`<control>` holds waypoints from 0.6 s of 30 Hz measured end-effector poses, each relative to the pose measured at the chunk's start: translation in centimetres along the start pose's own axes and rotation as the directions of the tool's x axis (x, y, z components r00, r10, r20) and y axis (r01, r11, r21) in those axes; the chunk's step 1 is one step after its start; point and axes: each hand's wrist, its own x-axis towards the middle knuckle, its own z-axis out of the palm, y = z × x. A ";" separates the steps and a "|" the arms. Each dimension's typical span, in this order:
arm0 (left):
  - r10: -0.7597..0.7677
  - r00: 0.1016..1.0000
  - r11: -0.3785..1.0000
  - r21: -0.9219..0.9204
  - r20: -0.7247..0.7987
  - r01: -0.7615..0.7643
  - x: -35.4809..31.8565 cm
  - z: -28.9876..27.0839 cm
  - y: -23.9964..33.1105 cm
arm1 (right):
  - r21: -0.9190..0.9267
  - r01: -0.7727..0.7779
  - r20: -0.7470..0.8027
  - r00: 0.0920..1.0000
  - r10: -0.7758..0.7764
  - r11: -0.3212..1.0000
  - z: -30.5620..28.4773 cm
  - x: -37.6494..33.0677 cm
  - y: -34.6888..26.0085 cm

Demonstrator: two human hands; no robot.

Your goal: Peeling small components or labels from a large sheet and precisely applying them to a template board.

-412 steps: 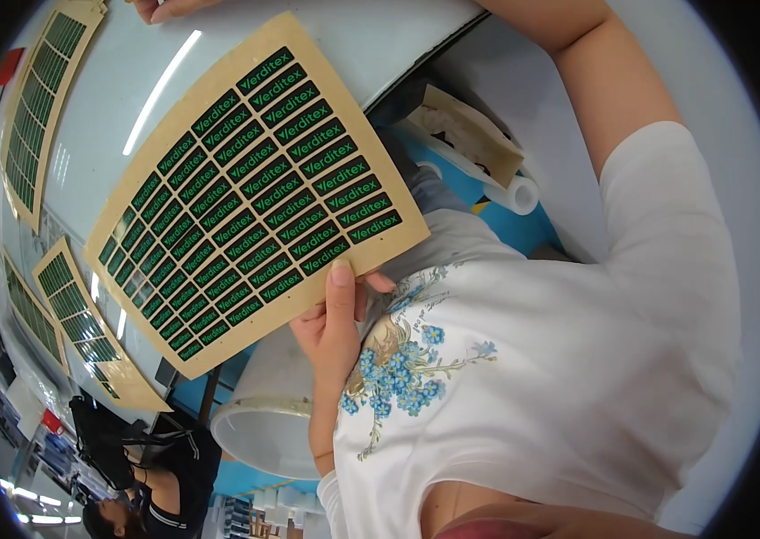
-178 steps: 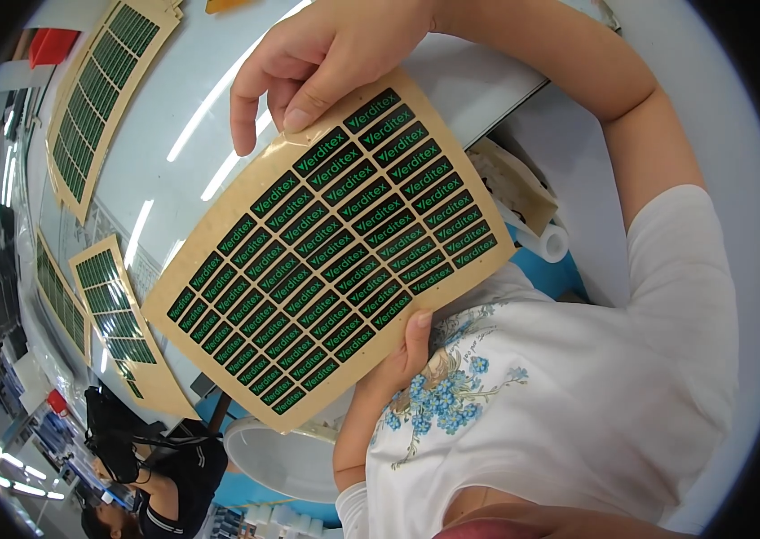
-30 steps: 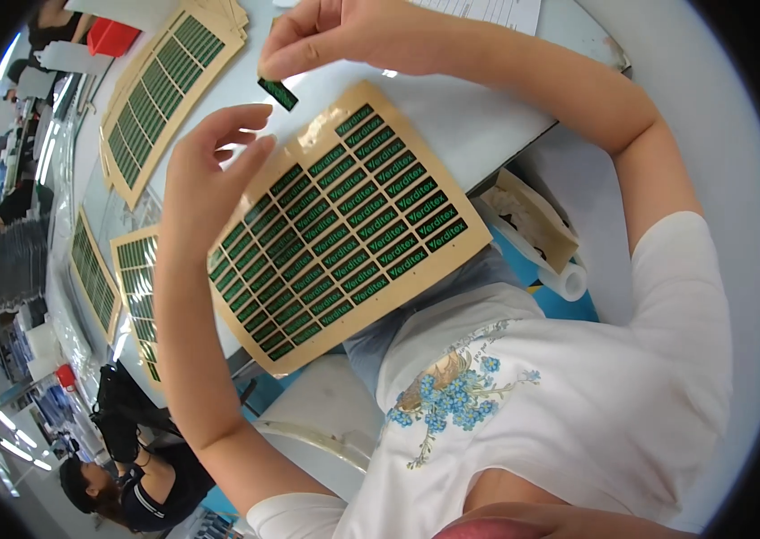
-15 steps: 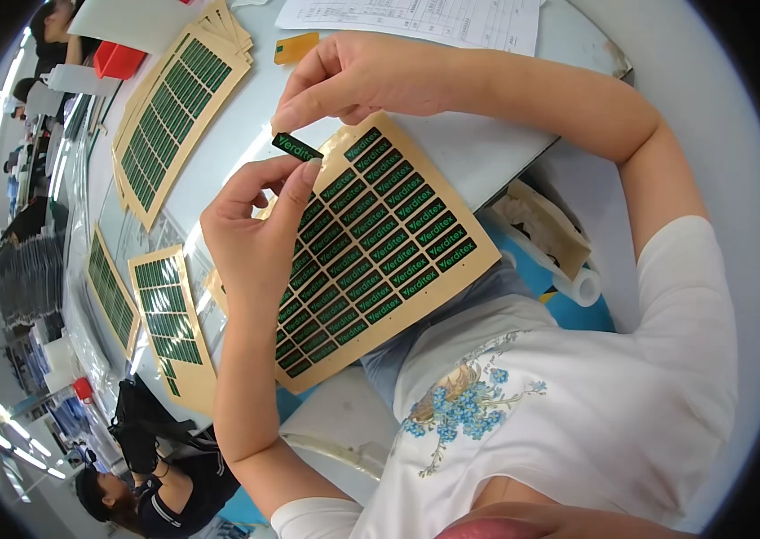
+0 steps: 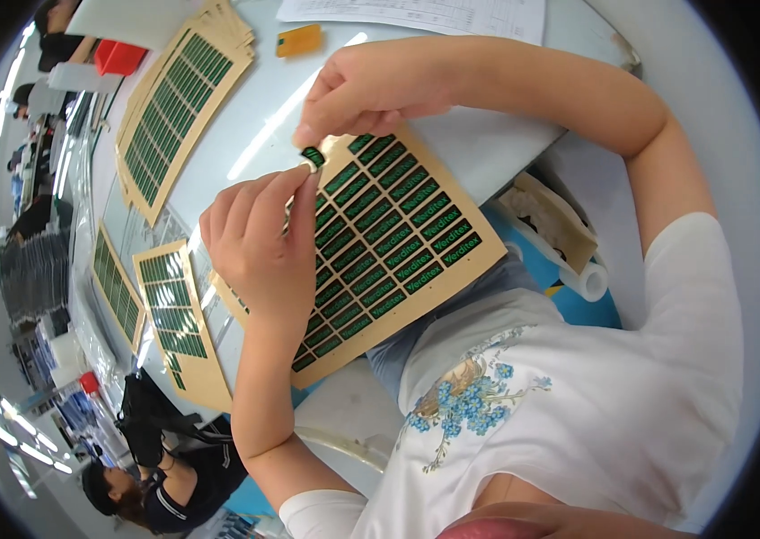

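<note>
Head view: at upper centre, the left hand and right hand, both pinched nearly closed, grip a small dark label between them, apparently steadying its ends; the label sheet below juts past the desk, likely for easy reach.

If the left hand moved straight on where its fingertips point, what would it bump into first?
Beyond the small dark label at its fingertips, probably the right hand; depth is hard to judge.
</note>
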 end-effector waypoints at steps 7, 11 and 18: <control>0.340 0.928 0.919 0.262 -0.149 -0.295 -0.2 -0.5 -0.3 | -0.112 -0.175 -0.019 0.985 0.174 0.978 0.3 -1.0 -1.1; 0.415 0.892 0.873 0.355 -0.177 -0.335 -0.8 -0.6 0.4 | 0.053 -0.100 0.114 0.989 0.093 0.994 0.4 -0.5 -0.4; 0.462 0.859 0.866 0.321 -0.219 -0.384 -1.5 -0.5 0.3 | 0.003 -0.143 0.127 0.982 0.141 0.990 0.4 0.0 -0.3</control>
